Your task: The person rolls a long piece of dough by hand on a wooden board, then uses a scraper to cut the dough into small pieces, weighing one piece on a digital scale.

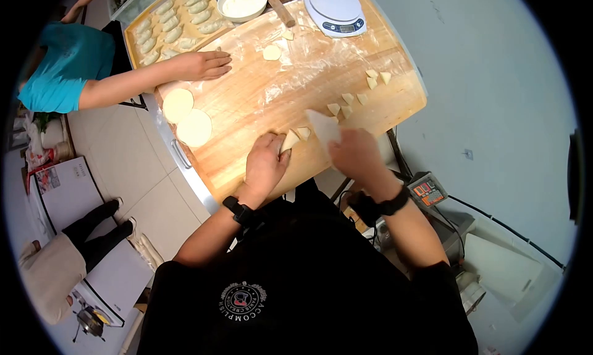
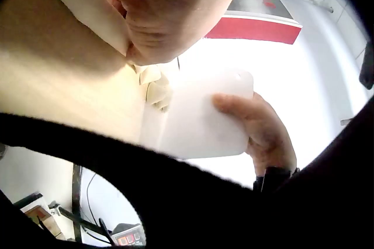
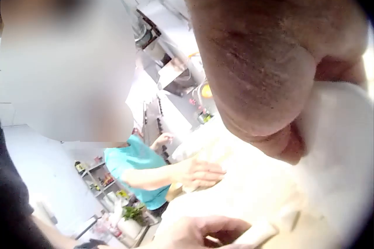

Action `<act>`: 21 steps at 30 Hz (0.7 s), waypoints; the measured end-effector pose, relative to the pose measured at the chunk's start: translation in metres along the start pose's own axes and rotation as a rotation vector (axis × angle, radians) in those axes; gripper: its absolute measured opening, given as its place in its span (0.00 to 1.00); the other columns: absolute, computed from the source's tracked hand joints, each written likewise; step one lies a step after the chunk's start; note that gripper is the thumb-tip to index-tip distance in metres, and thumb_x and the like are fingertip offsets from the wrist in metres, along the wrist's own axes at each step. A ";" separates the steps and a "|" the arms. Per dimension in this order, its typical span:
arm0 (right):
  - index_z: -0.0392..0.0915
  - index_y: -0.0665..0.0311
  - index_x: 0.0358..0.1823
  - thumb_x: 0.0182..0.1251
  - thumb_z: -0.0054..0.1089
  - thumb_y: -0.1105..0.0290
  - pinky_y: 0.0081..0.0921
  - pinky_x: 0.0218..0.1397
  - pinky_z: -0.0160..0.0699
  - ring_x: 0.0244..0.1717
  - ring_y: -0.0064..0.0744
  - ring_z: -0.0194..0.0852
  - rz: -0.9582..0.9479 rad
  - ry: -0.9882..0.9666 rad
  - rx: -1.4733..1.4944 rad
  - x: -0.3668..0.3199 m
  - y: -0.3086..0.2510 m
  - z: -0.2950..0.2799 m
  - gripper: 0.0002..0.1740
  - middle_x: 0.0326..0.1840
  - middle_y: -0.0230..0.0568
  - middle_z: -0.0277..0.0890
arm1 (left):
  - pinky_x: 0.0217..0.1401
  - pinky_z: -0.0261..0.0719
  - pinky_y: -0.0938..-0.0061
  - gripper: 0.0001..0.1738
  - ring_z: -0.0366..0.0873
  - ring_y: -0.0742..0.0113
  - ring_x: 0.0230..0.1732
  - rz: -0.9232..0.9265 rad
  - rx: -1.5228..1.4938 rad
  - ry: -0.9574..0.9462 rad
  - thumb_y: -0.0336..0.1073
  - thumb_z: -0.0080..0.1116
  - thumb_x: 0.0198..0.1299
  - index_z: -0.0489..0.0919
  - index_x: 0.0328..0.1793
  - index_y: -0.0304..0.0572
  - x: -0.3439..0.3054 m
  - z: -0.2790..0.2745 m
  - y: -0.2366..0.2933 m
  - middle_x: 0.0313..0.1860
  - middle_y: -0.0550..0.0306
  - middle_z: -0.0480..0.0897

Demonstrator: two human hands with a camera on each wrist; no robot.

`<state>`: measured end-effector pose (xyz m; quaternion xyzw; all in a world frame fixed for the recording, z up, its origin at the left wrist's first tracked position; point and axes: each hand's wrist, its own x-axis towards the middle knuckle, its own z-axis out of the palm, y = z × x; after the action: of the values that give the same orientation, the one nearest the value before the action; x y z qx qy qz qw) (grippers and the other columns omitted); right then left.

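My left hand (image 1: 264, 165) grips a roll of pale dough (image 2: 87, 12) near the front edge of the wooden board (image 1: 247, 108). The end of the roll pokes out past the fingers, and a cut dough piece (image 1: 304, 133) lies just beyond it. In my right hand (image 1: 358, 157) is a white plastic dough scraper (image 2: 201, 117), pinched with the thumb flat on its face. Its blade stands to the right of the roll, apart from the left hand. Several small dough pieces (image 1: 346, 111) are scattered on the board to the right of the scraper.
Another person's hand (image 1: 207, 65) rests on the board at the far left, near two flat dough rounds (image 1: 194, 128). Along the back are a tray of dumplings (image 1: 130, 43), a bowl of flour (image 1: 242, 3), a rolling pin (image 1: 278, 6) and a kitchen scale (image 1: 335, 9).
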<state>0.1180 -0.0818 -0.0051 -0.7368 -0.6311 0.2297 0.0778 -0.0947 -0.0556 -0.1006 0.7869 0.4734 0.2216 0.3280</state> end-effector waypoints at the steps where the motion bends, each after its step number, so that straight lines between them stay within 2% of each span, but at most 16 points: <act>1: 0.82 0.72 0.33 0.60 0.59 0.64 0.53 0.45 0.81 0.40 0.65 0.82 0.080 -0.016 -0.032 -0.003 0.009 -0.013 0.15 0.33 0.64 0.82 | 0.55 0.80 0.58 0.21 0.78 0.45 0.51 0.033 0.009 0.037 0.31 0.69 0.54 0.81 0.56 0.38 0.004 -0.001 0.003 0.47 0.47 0.80; 3: 0.83 0.71 0.34 0.61 0.58 0.63 0.53 0.47 0.81 0.42 0.64 0.83 0.206 -0.032 -0.105 -0.007 0.042 -0.027 0.15 0.35 0.63 0.83 | 0.56 0.80 0.60 0.24 0.79 0.47 0.52 0.103 0.029 0.113 0.32 0.71 0.54 0.82 0.58 0.39 0.017 -0.001 0.012 0.49 0.49 0.82; 5: 0.85 0.68 0.35 0.62 0.57 0.65 0.50 0.48 0.83 0.42 0.60 0.85 0.301 -0.026 -0.187 -0.006 0.088 -0.018 0.13 0.36 0.59 0.85 | 0.57 0.80 0.61 0.24 0.79 0.48 0.54 0.158 0.040 0.022 0.33 0.71 0.54 0.81 0.59 0.41 0.032 0.009 0.014 0.51 0.50 0.82; 9: 0.84 0.68 0.35 0.57 0.58 0.66 0.53 0.47 0.82 0.42 0.63 0.83 0.392 0.040 -0.204 -0.004 0.121 -0.021 0.13 0.37 0.58 0.84 | 0.54 0.81 0.62 0.20 0.80 0.49 0.53 0.208 0.141 -0.156 0.32 0.70 0.54 0.83 0.54 0.43 0.052 0.022 0.017 0.51 0.53 0.83; 12: 0.85 0.66 0.35 0.56 0.58 0.68 0.52 0.45 0.82 0.41 0.60 0.84 0.421 0.068 -0.239 0.005 0.139 -0.021 0.11 0.36 0.56 0.85 | 0.50 0.82 0.61 0.15 0.82 0.49 0.48 0.116 0.037 -0.102 0.31 0.68 0.54 0.85 0.50 0.44 0.065 0.018 0.019 0.47 0.54 0.84; 13: 0.85 0.65 0.35 0.56 0.58 0.68 0.52 0.44 0.83 0.41 0.59 0.84 0.424 0.082 -0.236 0.008 0.142 -0.023 0.10 0.36 0.55 0.85 | 0.47 0.83 0.63 0.12 0.83 0.51 0.42 0.121 0.014 -0.036 0.32 0.68 0.56 0.86 0.47 0.42 0.073 0.016 0.019 0.42 0.52 0.85; 16: 0.85 0.63 0.34 0.56 0.59 0.68 0.50 0.43 0.83 0.40 0.57 0.85 0.419 0.114 -0.235 0.013 0.147 -0.033 0.09 0.36 0.53 0.86 | 0.46 0.82 0.65 0.13 0.84 0.54 0.42 0.018 -0.003 -0.025 0.33 0.69 0.57 0.85 0.48 0.41 0.110 0.003 0.024 0.43 0.50 0.85; 17: 0.85 0.63 0.34 0.57 0.60 0.68 0.49 0.43 0.83 0.40 0.56 0.86 0.413 0.124 -0.238 0.015 0.149 -0.036 0.09 0.36 0.53 0.86 | 0.45 0.82 0.66 0.13 0.85 0.56 0.41 0.028 0.000 -0.010 0.36 0.69 0.58 0.86 0.48 0.41 0.127 0.000 0.026 0.43 0.46 0.86; 21: 0.85 0.64 0.36 0.61 0.59 0.68 0.46 0.47 0.82 0.43 0.55 0.85 0.382 0.161 -0.161 0.025 0.165 -0.029 0.09 0.39 0.51 0.85 | 0.46 0.82 0.60 0.15 0.84 0.47 0.40 0.043 0.003 0.075 0.41 0.67 0.60 0.88 0.48 0.40 0.212 0.011 0.031 0.39 0.45 0.86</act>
<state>0.2806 -0.0844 -0.0526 -0.8628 -0.4881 0.1294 0.0241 0.0278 0.1192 -0.0776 0.7886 0.4686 0.2572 0.3040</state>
